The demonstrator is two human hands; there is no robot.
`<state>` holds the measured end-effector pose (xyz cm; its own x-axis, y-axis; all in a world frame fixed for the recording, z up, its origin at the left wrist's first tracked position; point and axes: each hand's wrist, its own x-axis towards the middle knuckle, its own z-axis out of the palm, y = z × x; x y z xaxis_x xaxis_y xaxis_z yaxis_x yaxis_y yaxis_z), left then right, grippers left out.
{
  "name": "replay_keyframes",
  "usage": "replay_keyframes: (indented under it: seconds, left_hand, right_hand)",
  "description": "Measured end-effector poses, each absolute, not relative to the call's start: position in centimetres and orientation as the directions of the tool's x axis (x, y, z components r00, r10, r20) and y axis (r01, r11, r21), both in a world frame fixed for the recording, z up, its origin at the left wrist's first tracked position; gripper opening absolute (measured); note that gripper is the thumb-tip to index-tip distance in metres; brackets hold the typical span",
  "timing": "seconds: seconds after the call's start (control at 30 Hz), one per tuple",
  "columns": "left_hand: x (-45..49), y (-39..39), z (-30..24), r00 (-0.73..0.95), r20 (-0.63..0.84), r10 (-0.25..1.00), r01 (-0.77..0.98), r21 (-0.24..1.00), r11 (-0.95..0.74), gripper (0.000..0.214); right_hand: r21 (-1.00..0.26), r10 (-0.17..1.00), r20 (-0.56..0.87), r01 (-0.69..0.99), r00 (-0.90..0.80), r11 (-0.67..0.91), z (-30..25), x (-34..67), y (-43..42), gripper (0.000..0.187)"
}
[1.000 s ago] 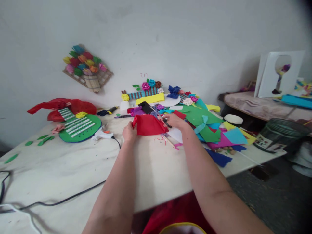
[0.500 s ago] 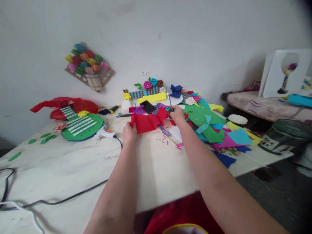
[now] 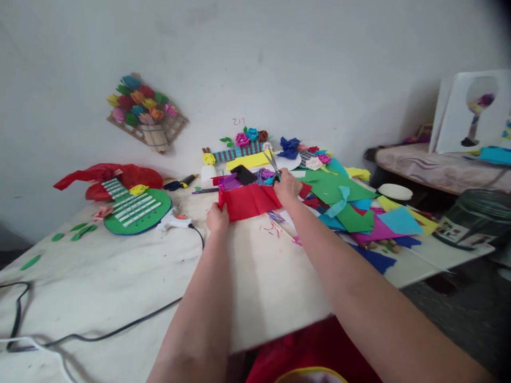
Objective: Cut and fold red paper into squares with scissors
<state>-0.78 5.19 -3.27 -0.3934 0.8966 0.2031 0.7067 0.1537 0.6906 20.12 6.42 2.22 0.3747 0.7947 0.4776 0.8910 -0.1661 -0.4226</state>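
The right hand [image 3: 288, 185] hides part of the scissors [image 3: 272, 161]

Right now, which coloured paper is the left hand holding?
The red sheet between left hand and right hand: the left grips its left end; the yellow strip and green sheet lie apart.
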Motion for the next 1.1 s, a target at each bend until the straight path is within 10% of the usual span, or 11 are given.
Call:
replay_keyframes:
  seconds: [0.3,0.57,1.1]
  left_hand:
    - [-1.2,6.1,-4.0,-0.4,0.208,0.892,0.634,0.766,0.105,0.022]
    - [-1.1,6.3,-4.0,-0.462,0.207,0.863,0.578,0.808,0.116,0.022]
    - [-1.6,7.3,-4.8,-0.516,0.212,0.83,0.501,0.861,0.091,0.023]
  right_hand:
    - [-0.51,0.998,-0.041,0.858,0.054,-0.067,1.6,17.1,5.4,0.028]
    - [-0.368,0.982,0.173,0.93,0.076,-0.008,0.1,16.5,6.2,0.034]
    - [-0.555,0.967,0.185,0.831,0.176,-0.045,-2.1,17.0,8.5,0.039]
